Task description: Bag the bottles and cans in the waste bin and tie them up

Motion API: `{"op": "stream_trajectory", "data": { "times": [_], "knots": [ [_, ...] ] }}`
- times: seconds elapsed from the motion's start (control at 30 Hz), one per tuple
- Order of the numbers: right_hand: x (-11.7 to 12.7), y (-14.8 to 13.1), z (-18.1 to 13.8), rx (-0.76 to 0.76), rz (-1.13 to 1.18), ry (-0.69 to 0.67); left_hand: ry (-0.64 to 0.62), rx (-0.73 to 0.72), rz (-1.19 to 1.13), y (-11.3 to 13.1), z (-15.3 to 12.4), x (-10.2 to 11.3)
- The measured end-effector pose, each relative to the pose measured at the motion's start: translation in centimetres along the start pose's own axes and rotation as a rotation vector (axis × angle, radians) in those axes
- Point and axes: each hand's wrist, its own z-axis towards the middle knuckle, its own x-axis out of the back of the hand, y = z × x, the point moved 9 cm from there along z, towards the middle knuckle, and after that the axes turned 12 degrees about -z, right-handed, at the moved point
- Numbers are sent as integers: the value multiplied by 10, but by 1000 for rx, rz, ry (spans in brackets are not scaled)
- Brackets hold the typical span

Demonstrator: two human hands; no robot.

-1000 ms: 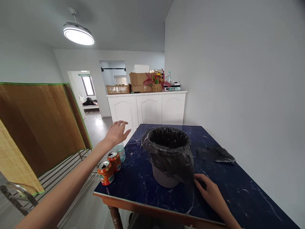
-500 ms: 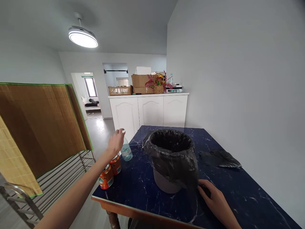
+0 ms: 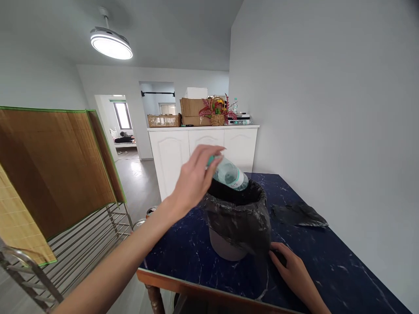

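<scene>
My left hand (image 3: 199,174) grips a clear plastic bottle (image 3: 231,173) by its green-capped end. The bottle is tilted, its bottom pointing down and right over the mouth of a grey trash bin (image 3: 225,245). A black garbage bag (image 3: 240,224) lines the bin and drapes over its rim. On the bin's right side, low near the tabletop, my right hand (image 3: 290,266) has its fingers closed on the loose hanging edge of the bag. Behind my left forearm, two cans (image 3: 139,224) are mostly hidden.
The bin stands on a blue marbled table (image 3: 183,261). Another black plastic bag (image 3: 299,214) lies flat to the right. A metal rack (image 3: 85,244) with a bamboo mat (image 3: 59,170) is at left, a white cabinet (image 3: 170,152) beyond the table, a wall at right.
My left hand has lifted the bottle from beside the cans and carried it right, over the bin. My right hand stays at the bag's edge. The view has shifted slightly.
</scene>
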Motion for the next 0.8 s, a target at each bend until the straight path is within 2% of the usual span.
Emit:
{"op": "stream_trajectory", "data": {
  "times": [0.07, 0.17, 0.23, 0.27, 0.33, 0.4, 0.5, 0.57, 0.63, 0.73, 0.8],
  "knots": [
    [-2, 0, 1, -6, 5, -18, -120, 50, -47, -6, -13, -29],
    [-6, 4, 0, -30, 24, -52, -391, 143, -132, -19, -34, -70],
    [-8, 6, 0, -37, 32, -62, -536, 184, -191, -23, -45, -81],
    [-8, 7, -1, -35, 31, -60, -549, 210, -208, -25, -47, -77],
    [-7, 7, -2, -29, 17, -49, -464, 280, -197, -34, -48, -53],
    [-5, 6, -2, -27, 0, -42, -346, 364, -117, -49, -53, -16],
    [-3, 5, -3, -21, -18, -36, -309, 522, 140, -88, -86, 40],
    [-2, 4, -3, -15, -22, -26, -383, 680, 328, -123, -125, 72],
    [-1, 4, -3, -10, -22, -16, -533, 885, 484, -159, -173, 94],
    [-2, 7, -4, -9, -27, -21, -759, 1056, 620, -191, -229, 107],
    [-3, 9, -5, -11, -31, -25, -819, 1081, 644, -198, -246, 105]
  ]
}}
